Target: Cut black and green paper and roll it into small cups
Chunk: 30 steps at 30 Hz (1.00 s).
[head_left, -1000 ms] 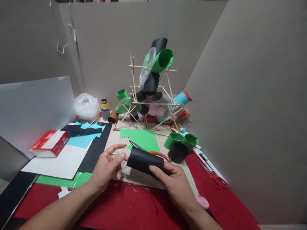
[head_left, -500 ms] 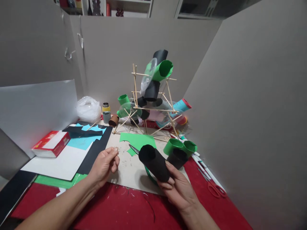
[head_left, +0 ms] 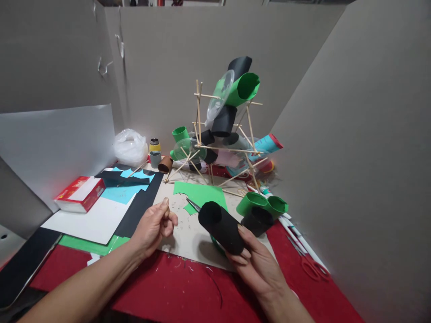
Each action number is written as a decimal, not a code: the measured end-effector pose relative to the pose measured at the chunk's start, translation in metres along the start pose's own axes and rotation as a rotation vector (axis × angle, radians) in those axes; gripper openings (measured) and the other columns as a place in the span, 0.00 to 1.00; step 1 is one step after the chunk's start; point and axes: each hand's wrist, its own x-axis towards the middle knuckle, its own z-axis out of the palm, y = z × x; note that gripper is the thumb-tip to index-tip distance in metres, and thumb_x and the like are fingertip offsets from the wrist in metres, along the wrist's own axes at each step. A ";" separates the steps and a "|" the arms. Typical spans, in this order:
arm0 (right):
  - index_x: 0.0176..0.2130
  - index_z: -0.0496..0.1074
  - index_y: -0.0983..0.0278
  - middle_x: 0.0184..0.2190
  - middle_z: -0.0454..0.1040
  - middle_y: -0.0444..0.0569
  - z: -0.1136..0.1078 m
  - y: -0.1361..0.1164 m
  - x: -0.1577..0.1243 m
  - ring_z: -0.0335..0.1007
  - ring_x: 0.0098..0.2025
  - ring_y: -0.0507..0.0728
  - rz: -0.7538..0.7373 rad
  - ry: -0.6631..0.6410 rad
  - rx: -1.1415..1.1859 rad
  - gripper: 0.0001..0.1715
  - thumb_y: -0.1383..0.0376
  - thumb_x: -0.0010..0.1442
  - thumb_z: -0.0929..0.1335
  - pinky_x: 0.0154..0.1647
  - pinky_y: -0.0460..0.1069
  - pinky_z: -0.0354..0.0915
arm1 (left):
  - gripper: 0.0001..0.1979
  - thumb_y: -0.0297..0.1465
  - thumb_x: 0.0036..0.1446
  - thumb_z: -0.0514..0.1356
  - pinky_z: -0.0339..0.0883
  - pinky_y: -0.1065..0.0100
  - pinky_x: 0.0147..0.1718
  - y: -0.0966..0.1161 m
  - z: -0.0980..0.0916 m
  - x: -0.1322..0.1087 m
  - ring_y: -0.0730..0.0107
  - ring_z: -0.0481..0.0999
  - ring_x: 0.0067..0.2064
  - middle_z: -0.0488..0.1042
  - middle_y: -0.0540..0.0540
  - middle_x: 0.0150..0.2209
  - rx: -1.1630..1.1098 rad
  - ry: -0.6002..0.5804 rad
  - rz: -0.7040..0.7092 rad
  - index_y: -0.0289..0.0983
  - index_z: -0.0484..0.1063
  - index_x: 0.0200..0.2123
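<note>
My right hand [head_left: 259, 264] holds a black paper tube [head_left: 220, 226] from below, its open end tilted up and to the left. My left hand [head_left: 155, 226] hovers just left of it over the pale cardboard sheet [head_left: 182, 237], fingers curled loosely with nothing visible in them. Behind stands a frame of wooden sticks [head_left: 222, 139] carrying black and green paper tubes and clear plastic cups. Two green paper rings [head_left: 262, 204] and a black ring [head_left: 257, 220] lie right of the tube. Scissors [head_left: 193, 205] rest on a green paper sheet [head_left: 200, 194].
A red and white box [head_left: 81, 194] lies at left on white, blue and black paper sheets. A white plastic bag [head_left: 129, 147] and small jars sit at the back. Red-handled scissors [head_left: 311, 267] and white pens lie at right. Grey cardboard walls enclose the red table.
The black tube was turned from lying crosswise to pointing its open end up-left. My left hand let go of it, drew back and curled its fingers. The view shifted slightly.
</note>
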 end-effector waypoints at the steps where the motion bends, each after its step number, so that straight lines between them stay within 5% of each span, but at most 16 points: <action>1: 0.27 0.66 0.64 0.15 0.60 0.31 0.000 0.000 0.000 0.44 0.13 0.40 -0.002 0.003 0.000 0.25 0.66 0.38 0.82 0.10 0.35 0.51 | 0.21 0.46 0.56 0.63 0.50 0.77 0.18 0.000 -0.001 0.000 0.83 0.58 0.16 0.67 0.54 0.16 0.018 -0.012 0.004 0.35 0.65 0.24; 7: 0.28 0.67 0.64 0.16 0.60 0.32 0.002 0.000 -0.002 0.44 0.13 0.40 -0.022 0.014 -0.002 0.24 0.66 0.38 0.82 0.10 0.35 0.51 | 0.17 0.41 0.55 0.66 0.47 0.77 0.20 -0.001 -0.002 -0.001 0.83 0.55 0.17 0.63 0.54 0.14 0.117 -0.066 -0.026 0.32 0.72 0.26; 17: 0.26 0.63 0.63 0.17 0.57 0.31 0.000 -0.001 -0.002 0.42 0.14 0.40 -0.027 0.023 -0.009 0.25 0.67 0.40 0.81 0.10 0.35 0.51 | 0.24 0.45 0.59 0.60 0.49 0.78 0.14 -0.003 0.001 0.002 0.85 0.48 0.14 0.53 0.60 0.17 -0.024 -0.077 -0.064 0.38 0.52 0.22; 30: 0.27 0.67 0.64 0.19 0.59 0.33 0.004 -0.002 -0.001 0.40 0.15 0.40 -0.018 0.014 -0.023 0.23 0.67 0.39 0.82 0.09 0.34 0.52 | 0.11 0.33 0.50 0.70 0.60 0.78 0.23 -0.001 -0.001 -0.001 0.84 0.65 0.22 0.75 0.48 0.30 0.014 -0.056 -0.041 0.31 0.74 0.29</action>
